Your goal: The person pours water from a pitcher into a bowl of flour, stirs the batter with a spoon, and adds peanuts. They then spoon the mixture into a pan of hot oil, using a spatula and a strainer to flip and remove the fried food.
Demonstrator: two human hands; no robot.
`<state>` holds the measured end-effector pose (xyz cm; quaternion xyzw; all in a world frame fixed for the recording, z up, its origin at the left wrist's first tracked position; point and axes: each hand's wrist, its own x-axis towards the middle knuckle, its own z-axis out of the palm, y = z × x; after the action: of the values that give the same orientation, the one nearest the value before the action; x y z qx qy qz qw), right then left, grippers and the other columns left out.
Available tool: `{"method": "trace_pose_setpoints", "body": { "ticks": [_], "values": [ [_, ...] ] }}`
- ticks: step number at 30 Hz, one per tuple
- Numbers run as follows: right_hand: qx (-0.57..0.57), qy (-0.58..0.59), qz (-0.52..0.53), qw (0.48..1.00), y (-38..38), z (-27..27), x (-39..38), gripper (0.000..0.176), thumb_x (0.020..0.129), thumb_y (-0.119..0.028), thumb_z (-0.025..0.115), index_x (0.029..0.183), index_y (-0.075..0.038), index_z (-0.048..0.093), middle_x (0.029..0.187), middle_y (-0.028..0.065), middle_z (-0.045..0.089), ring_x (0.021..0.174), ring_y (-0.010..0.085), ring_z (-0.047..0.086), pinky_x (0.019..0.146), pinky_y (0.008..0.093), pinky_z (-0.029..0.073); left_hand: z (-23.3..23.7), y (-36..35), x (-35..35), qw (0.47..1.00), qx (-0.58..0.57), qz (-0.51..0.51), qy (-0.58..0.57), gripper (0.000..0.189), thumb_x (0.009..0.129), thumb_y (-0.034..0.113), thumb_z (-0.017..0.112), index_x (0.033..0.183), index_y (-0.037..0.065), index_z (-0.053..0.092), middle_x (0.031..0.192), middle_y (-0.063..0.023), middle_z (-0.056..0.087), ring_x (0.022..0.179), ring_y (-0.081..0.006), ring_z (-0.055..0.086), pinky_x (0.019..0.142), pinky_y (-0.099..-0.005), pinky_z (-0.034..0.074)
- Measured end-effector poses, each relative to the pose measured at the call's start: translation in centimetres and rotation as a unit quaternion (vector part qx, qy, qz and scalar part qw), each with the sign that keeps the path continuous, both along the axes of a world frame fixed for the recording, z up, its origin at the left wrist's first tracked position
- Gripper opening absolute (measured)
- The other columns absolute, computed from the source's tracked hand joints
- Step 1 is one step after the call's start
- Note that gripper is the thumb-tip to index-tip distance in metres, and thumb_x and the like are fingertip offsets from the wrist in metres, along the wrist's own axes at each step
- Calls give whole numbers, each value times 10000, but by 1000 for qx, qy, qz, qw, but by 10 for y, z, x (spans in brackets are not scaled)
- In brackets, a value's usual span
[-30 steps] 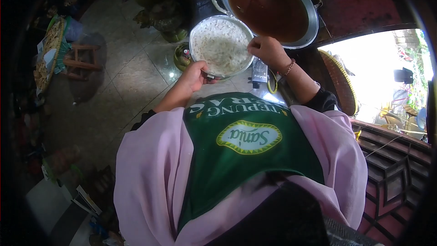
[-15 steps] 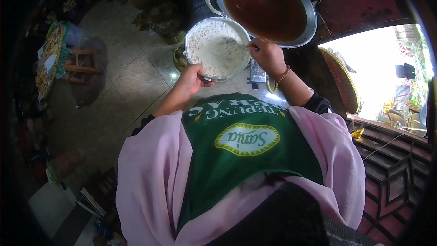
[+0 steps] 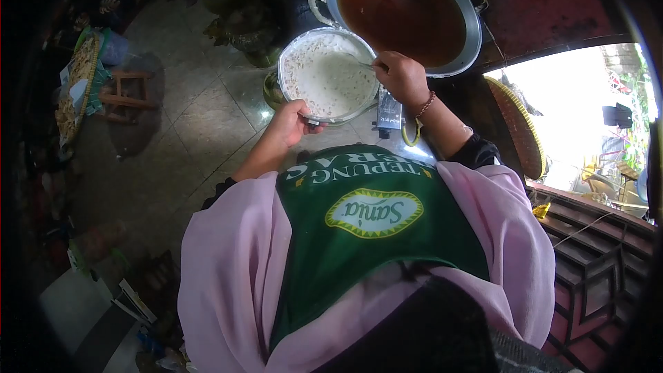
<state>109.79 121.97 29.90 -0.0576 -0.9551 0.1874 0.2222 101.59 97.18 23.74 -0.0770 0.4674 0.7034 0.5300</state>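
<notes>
Looking down from the head camera, one sees the person's own body in a green apron (image 3: 373,235) over a pink garment (image 3: 228,262), with both arms reaching forward. The left hand (image 3: 293,121) has its grip closed on the near rim of a round bowl (image 3: 280,76), thumb on top of the edge. The bowl is held above the tiled floor (image 3: 200,124), just in front of the apron, and it is filled with a white batter (image 3: 321,83). The right hand (image 3: 400,77) is at the right rim of the bowl, with its grip closed around a thin metal utensil (image 3: 362,63) whose end goes into the batter. I cannot tell if it is a spoon or a fork. A bracelet (image 3: 423,105) is on the right wrist. Just beyond the bowl stands a big metal pan (image 3: 475,27) with brown liquid (image 3: 400,3). A wooden stool (image 3: 121,90) stands far to the left on the floor.
</notes>
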Motion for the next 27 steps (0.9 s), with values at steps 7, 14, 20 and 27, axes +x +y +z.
{"method": "trace_pose_setpoints", "body": {
  "ticks": [7,14,20,27],
  "values": [
    [-13,-17,36,999,11,3,-13,69,707,-134,584,737,-86,622,729,88,614,639,271,604,580,360,490,-1,5,2,1000,8,14,0,467,703,145,457,1110,-85,455,910,-225,598,718,-308,618,599,-363,509],
    [-19,-52,41,998,13,3,-17,65,706,-132,582,742,-89,615,729,84,612,636,268,603,583,362,490,-3,7,3,1000,13,24,-12,471,696,117,448,1127,-73,417,916,-221,583,717,-313,610,613,-384,514],
    [32,19,16,999,15,0,-28,67,713,-141,583,744,-91,614,732,83,614,645,274,603,585,368,486,-7,9,4,999,20,38,-7,479,697,115,446,1137,-72,413,924,-219,589,715,-312,620,595,-373,523],
    [-125,-106,-3,986,29,-6,-31,134,727,-194,603,779,-76,639,742,102,633,675,279,612,610,346,488,-10,9,4,998,20,50,-18,486,707,116,435,1150,-84,406,932,-220,591,720,-310,623,600,-378,530]
  ]
}}
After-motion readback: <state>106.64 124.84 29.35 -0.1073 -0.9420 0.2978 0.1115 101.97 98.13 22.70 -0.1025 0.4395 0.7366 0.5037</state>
